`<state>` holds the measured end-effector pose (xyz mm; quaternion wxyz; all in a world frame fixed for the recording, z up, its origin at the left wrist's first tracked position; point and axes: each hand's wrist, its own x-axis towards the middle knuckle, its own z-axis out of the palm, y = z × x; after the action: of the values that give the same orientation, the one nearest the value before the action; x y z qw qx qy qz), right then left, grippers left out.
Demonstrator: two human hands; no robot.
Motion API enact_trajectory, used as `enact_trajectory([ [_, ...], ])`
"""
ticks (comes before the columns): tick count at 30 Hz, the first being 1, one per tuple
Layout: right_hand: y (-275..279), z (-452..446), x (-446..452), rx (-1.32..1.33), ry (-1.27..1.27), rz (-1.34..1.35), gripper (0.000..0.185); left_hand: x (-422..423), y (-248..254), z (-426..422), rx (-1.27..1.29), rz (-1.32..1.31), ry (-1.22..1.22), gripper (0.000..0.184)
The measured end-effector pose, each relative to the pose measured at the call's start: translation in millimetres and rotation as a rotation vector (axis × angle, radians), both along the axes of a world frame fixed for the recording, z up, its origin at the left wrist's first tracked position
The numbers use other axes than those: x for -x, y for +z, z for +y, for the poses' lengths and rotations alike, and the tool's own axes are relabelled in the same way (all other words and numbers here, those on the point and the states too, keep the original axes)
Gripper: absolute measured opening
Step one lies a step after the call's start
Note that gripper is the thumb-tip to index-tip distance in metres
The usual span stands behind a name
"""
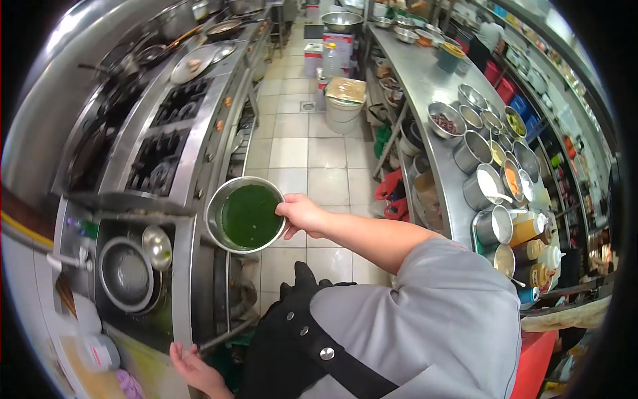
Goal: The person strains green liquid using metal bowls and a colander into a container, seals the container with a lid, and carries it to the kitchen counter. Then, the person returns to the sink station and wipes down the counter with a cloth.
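Observation:
A round steel pot with dark green liquid inside hangs over the floor, beside the stove counter's edge. My right hand grips its right rim, with the thumb on the inner side. My left hand is low at the bottom left, near the sink counter's edge, its fingers apart and nothing in it. The sink left of the pot holds a wide metal bowl and a ladle.
Stove burners line the left side. On the right, a steel table carries metal containers and sauce bottles. A lidded white bucket stands on the tiled floor ahead. Another person is at the upper right.

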<state>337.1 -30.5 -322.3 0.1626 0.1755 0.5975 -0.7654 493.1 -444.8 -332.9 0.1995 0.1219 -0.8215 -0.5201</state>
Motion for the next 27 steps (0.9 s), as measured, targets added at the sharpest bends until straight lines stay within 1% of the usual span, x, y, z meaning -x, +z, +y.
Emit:
enact_trajectory([
  [1, 0.6, 20.9, 3.1, -0.012, -0.042, 0.007, 0.021, 15.4, 6.9, 26.8, -0.008, -0.036, -0.031, 0.040],
  [5, 3.6, 98.9, 12.6, -0.004, -0.190, 0.046, 0.023, 70.5, 4.3, 96.2, -0.085, -0.080, -0.183, 0.040],
  [11, 0.8, 194.4, 28.7, 0.008, -0.441, 0.049, 0.025, 143.9, -7.0, 156.9, -0.153, -0.083, -0.358, 0.039],
  [15, -2.8, 253.0, 44.0, 0.048, -0.587, 0.079, 0.026, 197.5, -11.8, 188.2, -0.137, -0.117, -0.477, 0.039],
  [17, -0.3, 279.9, 51.7, 0.000, -0.694, 0.078, 0.025, 228.2, -14.6, 209.5, -0.149, -0.119, -0.542, 0.039],
  [20, 2.5, 320.6, 68.0, -0.017, -0.846, 0.055, 0.022, 285.7, -34.2, 237.6, -0.175, -0.126, -0.605, 0.039],
  [22, -2.0, 354.4, 82.6, -0.020, -0.872, 0.077, 0.021, 326.5, -41.2, 262.9, -0.180, -0.113, -0.639, 0.039],
  [23, 1.8, 365.6, 88.0, -0.044, -0.959, 0.044, 0.022, 346.3, -41.9, 279.2, -0.207, -0.124, -0.651, 0.039],
  [25, 7.0, 392.1, 102.0, -0.030, -1.056, 0.064, 0.026, 384.9, -46.5, 308.6, -0.270, -0.152, -0.677, 0.039],
  [27, 11.9, 418.9, 117.7, -0.048, -1.161, 0.088, 0.030, 421.9, -45.6, 339.2, -0.282, -0.160, -0.781, 0.039],
])
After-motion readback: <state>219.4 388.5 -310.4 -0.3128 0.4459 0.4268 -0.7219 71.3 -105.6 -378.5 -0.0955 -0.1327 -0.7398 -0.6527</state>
